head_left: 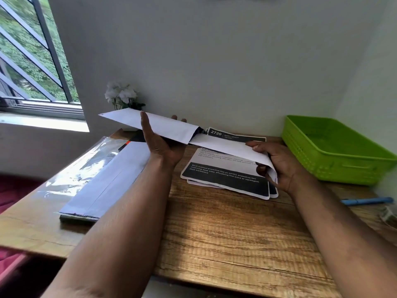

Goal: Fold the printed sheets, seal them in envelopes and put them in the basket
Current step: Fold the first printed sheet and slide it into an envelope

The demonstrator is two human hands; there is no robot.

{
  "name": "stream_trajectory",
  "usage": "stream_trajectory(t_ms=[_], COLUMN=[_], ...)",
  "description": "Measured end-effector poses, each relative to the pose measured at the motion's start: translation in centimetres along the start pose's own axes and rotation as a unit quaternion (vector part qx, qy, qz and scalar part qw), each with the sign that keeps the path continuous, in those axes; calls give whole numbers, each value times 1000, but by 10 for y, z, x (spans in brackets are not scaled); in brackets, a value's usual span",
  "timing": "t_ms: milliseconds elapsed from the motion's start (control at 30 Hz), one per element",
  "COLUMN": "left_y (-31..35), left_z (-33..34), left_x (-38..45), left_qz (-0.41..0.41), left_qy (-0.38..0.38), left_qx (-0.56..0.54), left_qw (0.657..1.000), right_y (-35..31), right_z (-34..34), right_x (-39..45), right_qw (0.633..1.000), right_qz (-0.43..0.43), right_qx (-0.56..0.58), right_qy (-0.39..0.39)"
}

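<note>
My left hand [160, 145] holds a long white envelope [163, 125] in the air above the wooden desk, open mouth to the right. My right hand [277, 166] grips a folded white sheet [232, 148] whose left end sits inside the envelope's mouth. Under both hands lies a small stack of printed sheets [225, 179] with black bands and white text. A green plastic basket [335, 151] stands at the desk's right, nothing visible inside it.
A pack of white envelopes [107, 183] in a clear wrapper lies at the desk's left. A blue pen [365, 201] rests near the right edge. A small white flower pot [122, 97] stands by the back wall. A window is at the left.
</note>
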State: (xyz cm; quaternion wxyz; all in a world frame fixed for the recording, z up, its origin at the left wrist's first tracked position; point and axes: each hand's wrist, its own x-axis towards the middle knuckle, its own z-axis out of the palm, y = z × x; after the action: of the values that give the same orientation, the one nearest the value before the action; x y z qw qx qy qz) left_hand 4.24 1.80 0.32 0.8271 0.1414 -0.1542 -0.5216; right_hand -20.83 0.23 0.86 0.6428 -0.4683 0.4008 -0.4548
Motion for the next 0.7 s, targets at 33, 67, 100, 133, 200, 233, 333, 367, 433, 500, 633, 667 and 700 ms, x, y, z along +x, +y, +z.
stream_trajectory(t_ms=[33, 67, 100, 133, 200, 233, 333, 367, 433, 500, 633, 667, 700], left_y=[-1, -1, -3, -5, -12, -18, -35, -38, -38, -33, -32, -34, -36], left_z=[0, 1, 2, 4, 8, 8, 5, 4, 4, 4, 6, 6, 7], left_x=[-1, -2, -3, -6, -10, -12, -14, -13, -12, -10, -14, -16, -17], left_qz=[-1, -5, -12, -25, -65, -82, -125, -139, -151, -149, -181, -195, -208], left_qy=[1, 1, 2, -2, -17, -23, -28, -27, -21, -14, -43, -61, -79], left_qx=[7, 15, 26, 36, 34, 33, 45, 48, 39, 30, 43, 55, 64], left_qw=[1000, 1000, 1000, 999, 997, 996, 991, 989, 988, 988, 982, 977, 973], right_y=[1, 2, 4, 5, 9, 10, 9, 7, 3, 0, 3, 5, 7], right_z=[1, 3, 5, 9, 20, 27, 42, 42, 34, 23, 19, 21, 24], right_x=[0, 0, 0, 0, -2, -4, -14, -16, -17, -16, -16, -16, -16], right_qw=[1000, 999, 998, 997, 995, 994, 987, 979, 964, 955, 939, 930, 914], right_qz=[-19, -40, -57, -70, -95, -106, -93, -89, -103, -147, -230, -242, -267], right_qx=[-15, -29, -38, -37, -15, -8, 12, 4, -45, -87, -217, -257, -295], right_qy=[6, 10, 15, 17, 6, -7, -133, -184, -241, -244, -135, -102, -77])
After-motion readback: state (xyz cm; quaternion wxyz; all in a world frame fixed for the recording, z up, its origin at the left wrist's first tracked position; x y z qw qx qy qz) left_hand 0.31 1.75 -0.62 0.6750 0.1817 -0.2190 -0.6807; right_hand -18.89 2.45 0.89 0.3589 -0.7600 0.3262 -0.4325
